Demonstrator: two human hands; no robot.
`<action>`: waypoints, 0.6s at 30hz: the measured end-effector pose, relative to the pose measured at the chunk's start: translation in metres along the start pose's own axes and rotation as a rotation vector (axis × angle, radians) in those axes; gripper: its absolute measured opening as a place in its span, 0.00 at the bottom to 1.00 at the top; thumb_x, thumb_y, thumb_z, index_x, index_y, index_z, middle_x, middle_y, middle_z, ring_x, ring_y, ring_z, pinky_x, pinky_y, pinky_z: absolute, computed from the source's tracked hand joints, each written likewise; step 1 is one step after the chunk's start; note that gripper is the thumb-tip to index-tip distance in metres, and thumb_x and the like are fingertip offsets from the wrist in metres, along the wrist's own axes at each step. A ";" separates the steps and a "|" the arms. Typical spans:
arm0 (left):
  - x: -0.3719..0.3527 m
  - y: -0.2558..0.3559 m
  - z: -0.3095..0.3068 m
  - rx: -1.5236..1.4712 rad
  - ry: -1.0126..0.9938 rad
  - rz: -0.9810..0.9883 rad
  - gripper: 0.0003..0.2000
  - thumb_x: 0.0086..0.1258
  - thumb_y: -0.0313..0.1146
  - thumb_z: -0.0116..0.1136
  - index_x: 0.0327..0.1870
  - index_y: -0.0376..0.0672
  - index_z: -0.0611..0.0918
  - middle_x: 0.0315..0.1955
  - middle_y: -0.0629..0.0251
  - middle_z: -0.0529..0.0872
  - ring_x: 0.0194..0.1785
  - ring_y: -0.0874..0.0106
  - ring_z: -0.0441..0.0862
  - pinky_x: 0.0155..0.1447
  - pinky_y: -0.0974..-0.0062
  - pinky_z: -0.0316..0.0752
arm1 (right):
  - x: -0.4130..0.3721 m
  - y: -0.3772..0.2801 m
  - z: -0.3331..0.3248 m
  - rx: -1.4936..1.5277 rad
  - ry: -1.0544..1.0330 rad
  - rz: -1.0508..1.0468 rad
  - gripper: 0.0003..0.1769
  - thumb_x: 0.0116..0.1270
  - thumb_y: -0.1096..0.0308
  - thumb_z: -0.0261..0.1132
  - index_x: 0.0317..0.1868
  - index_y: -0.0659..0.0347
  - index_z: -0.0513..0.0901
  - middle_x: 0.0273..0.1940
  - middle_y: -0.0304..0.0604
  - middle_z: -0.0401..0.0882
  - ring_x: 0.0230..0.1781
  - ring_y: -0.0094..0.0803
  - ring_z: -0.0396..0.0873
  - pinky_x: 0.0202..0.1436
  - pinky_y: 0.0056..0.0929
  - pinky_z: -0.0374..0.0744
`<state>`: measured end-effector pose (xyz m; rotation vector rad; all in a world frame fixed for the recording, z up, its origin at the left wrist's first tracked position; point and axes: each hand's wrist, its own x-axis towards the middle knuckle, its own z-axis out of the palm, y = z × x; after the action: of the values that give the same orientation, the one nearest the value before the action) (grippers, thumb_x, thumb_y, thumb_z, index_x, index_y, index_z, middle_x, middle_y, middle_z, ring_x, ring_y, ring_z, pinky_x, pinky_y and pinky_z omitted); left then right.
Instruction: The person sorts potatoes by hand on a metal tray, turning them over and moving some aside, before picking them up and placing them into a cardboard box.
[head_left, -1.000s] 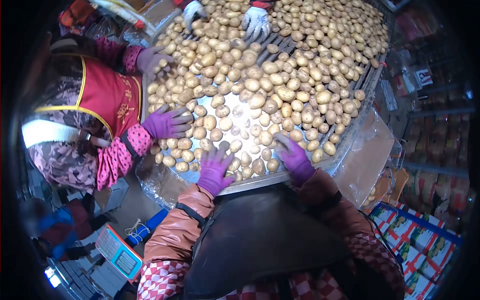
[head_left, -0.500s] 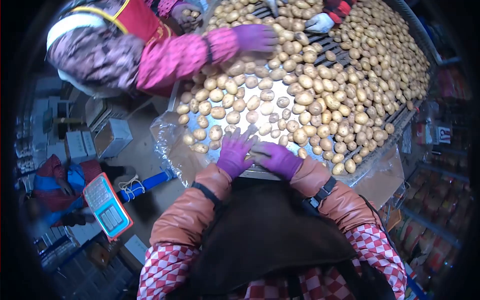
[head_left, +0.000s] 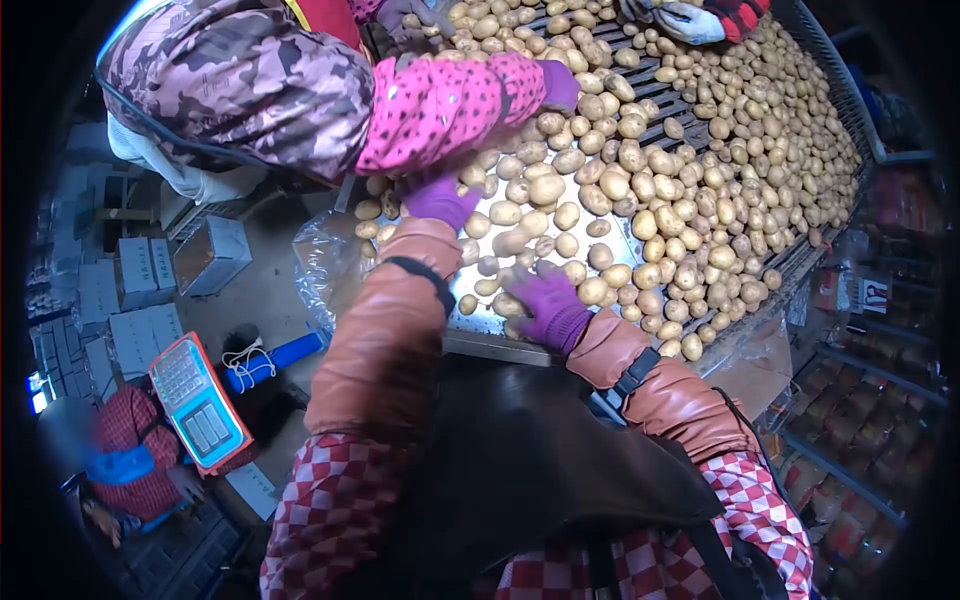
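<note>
Loose potatoes lie spread over a shiny metal tray in front of me. My left hand, in a purple glove, reaches to the tray's left side, among potatoes and close under a co-worker's pink sleeve. Its fingers are blurred and partly covered, with a potato right beside them. Nearer the tray's front edge, my right hand, gloved in purple too, has its fingers apart and touches a potato. The co-worker's purple-gloved hand rests at the potatoes farther back.
A dense heap of potatoes covers the slatted rack at the right. Another person's pale-gloved hand is at the top. Clear plastic hangs off the left edge. A scale display, a seated person and boxes are lower left.
My hands, close together at the front edge before, have moved apart. The left went forward and left; the right shifted slightly. The co-worker's arm moved right, and the pale-gloved hand moved up and right.
</note>
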<state>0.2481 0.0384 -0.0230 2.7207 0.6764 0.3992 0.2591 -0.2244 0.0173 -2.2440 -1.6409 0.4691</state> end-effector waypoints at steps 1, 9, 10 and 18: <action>-0.001 -0.006 0.021 -0.005 -0.115 -0.021 0.39 0.52 0.56 0.68 0.67 0.53 0.73 0.70 0.52 0.67 0.73 0.48 0.60 0.74 0.44 0.51 | -0.001 0.001 0.002 -0.023 0.080 -0.164 0.28 0.58 0.59 0.69 0.59 0.57 0.78 0.52 0.51 0.77 0.49 0.51 0.76 0.51 0.47 0.77; -0.115 0.008 -0.054 -0.217 -0.212 -0.032 0.27 0.59 0.42 0.62 0.62 0.50 0.77 0.59 0.57 0.76 0.62 0.49 0.70 0.66 0.50 0.62 | -0.037 0.036 -0.044 0.785 0.020 0.263 0.21 0.72 0.65 0.61 0.63 0.63 0.77 0.55 0.47 0.82 0.53 0.33 0.81 0.58 0.30 0.78; -0.115 0.012 -0.058 -0.248 -0.236 -0.094 0.25 0.60 0.41 0.61 0.61 0.49 0.77 0.58 0.57 0.77 0.60 0.49 0.71 0.64 0.51 0.63 | -0.039 0.035 -0.050 0.813 0.001 0.301 0.21 0.72 0.65 0.61 0.62 0.63 0.78 0.55 0.46 0.82 0.53 0.32 0.81 0.58 0.30 0.78; -0.130 -0.003 -0.046 0.047 -0.057 0.184 0.22 0.55 0.40 0.60 0.53 0.48 0.79 0.48 0.58 0.76 0.50 0.53 0.72 0.55 0.49 0.64 | -0.052 0.068 -0.075 0.661 0.206 0.560 0.18 0.70 0.67 0.60 0.57 0.64 0.80 0.46 0.43 0.84 0.43 0.29 0.81 0.48 0.27 0.80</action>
<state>0.1205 -0.0128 -0.0068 2.8374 0.4262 0.3499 0.3348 -0.2987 0.0579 -2.0901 -0.5979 0.7481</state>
